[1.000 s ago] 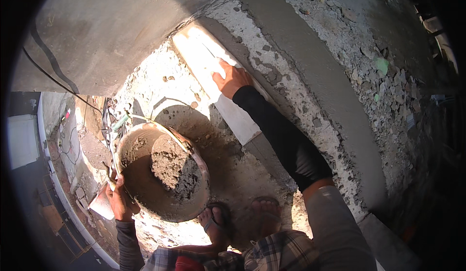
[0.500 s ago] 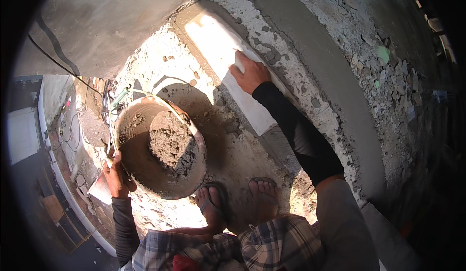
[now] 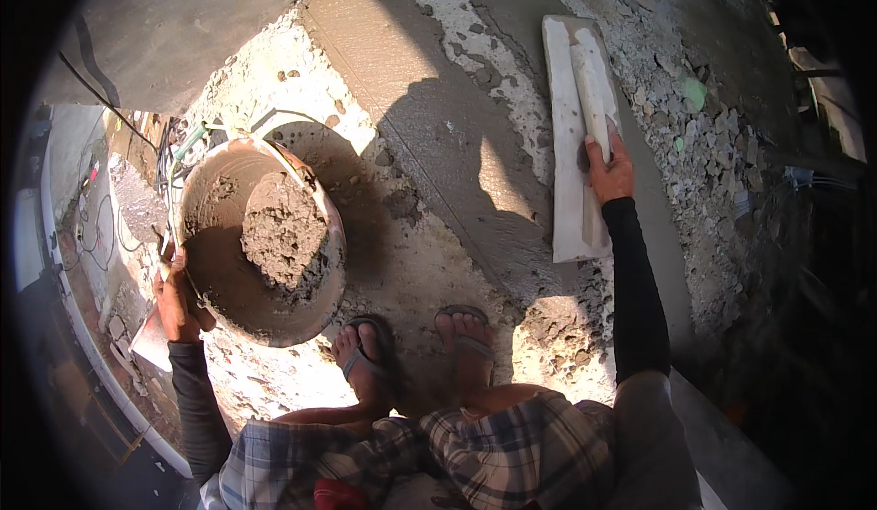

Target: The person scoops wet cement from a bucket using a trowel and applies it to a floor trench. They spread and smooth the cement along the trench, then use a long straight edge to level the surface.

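My right hand (image 3: 610, 170) is closed around the handle of a long, pale plastering float (image 3: 566, 136). The float lies lengthwise over the smooth grey strip at the right, beyond my right foot. My left hand (image 3: 179, 300) grips the left side of a round, mud-stained bucket (image 3: 206, 273); its fingers are partly hidden. A heap of wet mortar (image 3: 285, 227) sits in the bucket, and a yellowish carrying handle rests along the far rim. Between the bucket and the float runs a wet, levelled mortar strip (image 3: 429, 136), partly in shade.
My sandalled feet (image 3: 365, 350) stand on rough ground just below the bucket and the strip. A grey wall (image 3: 183, 26) rises at the upper left, with dark cables beside it. Broken rubble (image 3: 722, 154) lines the right side. A pinkish-white flat piece (image 3: 153, 341) lies below my left hand.
My right hand has moved the float rightward off the near mortar strip and turned it more upright in view. That strip is now uncovered. My left hand stays at the bucket; the view has shifted slightly.
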The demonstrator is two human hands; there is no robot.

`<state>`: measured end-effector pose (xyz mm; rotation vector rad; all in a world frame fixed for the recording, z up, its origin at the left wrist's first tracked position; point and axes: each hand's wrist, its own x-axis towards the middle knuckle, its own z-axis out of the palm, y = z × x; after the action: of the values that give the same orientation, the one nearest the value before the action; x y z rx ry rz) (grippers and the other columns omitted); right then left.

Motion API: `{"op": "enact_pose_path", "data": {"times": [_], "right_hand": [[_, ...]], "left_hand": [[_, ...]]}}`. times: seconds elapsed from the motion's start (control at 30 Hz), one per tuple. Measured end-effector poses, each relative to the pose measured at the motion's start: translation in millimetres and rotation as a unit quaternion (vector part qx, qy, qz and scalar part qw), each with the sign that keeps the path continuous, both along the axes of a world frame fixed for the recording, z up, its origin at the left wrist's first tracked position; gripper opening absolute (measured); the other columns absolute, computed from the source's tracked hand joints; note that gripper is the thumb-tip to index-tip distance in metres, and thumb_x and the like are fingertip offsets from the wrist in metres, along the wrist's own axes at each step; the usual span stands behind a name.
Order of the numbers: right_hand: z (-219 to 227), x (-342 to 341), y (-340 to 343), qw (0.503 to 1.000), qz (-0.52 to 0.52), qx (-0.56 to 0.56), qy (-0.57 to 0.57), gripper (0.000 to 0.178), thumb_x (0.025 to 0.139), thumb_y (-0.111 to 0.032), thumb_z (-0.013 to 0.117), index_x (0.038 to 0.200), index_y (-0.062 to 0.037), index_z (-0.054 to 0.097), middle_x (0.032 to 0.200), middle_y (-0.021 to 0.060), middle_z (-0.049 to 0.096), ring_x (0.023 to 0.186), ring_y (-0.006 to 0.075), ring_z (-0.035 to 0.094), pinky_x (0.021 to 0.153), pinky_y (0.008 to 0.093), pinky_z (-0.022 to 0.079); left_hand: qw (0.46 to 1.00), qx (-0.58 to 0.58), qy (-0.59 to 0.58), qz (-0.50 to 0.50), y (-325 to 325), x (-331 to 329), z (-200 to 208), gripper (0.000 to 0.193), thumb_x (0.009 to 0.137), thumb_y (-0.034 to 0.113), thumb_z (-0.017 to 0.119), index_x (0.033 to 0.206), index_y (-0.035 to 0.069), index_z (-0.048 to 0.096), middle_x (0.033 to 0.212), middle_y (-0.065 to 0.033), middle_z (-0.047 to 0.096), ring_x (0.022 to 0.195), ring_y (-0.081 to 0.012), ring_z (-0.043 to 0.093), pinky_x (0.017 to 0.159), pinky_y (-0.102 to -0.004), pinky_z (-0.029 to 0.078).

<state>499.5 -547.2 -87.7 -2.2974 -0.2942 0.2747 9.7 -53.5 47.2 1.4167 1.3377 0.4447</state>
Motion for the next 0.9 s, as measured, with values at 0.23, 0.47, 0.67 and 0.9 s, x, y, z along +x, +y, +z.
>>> {"op": "enact_pose_path", "data": {"times": [0.23,0.47,0.67,0.9], "right_hand": [[-17,7,-64,0.993,0.108,-0.043,0.001,0.065,0.089,-0.041,0.075,0.141,-0.0062,0.058,0.123,0.0206,0.070,0.117,0.0286,0.066,0.103,0.0365,0.048],[10,-76,31,0.937,0.135,-0.177,-0.267,0.035,0.086,-0.028,0.075,0.113,-0.0073,0.073,0.093,0.0142,0.061,0.090,0.0341,0.062,0.078,0.0455,0.050],[-17,-173,122,0.962,0.226,-0.150,-0.024,0.026,0.083,-0.030,0.077,0.090,-0.0057,0.073,0.091,0.0148,0.066,0.086,0.0352,0.067,0.076,0.0473,0.053],[-15,-173,130,0.952,0.243,-0.184,-0.038,0.021,0.082,-0.024,0.072,0.085,-0.0031,0.070,0.088,0.0158,0.067,0.084,0.0366,0.067,0.073,0.0471,0.052]], "left_hand": [[0.999,-0.034,-0.016,-0.015,-3,3,-4,0.061,0.094,0.030,0.070,0.144,-0.001,0.053,0.133,-0.0119,0.062,0.123,-0.0209,0.057,0.107,-0.0357,0.041],[0.998,-0.054,-0.039,-0.005,7,-9,-5,0.061,0.092,0.030,0.073,0.142,0.000,0.055,0.132,-0.0114,0.064,0.120,-0.0199,0.059,0.107,-0.0343,0.041],[0.998,-0.034,-0.047,0.003,7,-13,-8,0.058,0.093,0.026,0.072,0.142,0.001,0.055,0.133,-0.0118,0.064,0.122,-0.0203,0.060,0.107,-0.0338,0.043],[0.999,0.031,0.024,0.015,-7,10,0,0.053,0.094,0.026,0.072,0.139,0.001,0.059,0.122,-0.0084,0.066,0.110,-0.0156,0.060,0.098,-0.0302,0.045]]}}
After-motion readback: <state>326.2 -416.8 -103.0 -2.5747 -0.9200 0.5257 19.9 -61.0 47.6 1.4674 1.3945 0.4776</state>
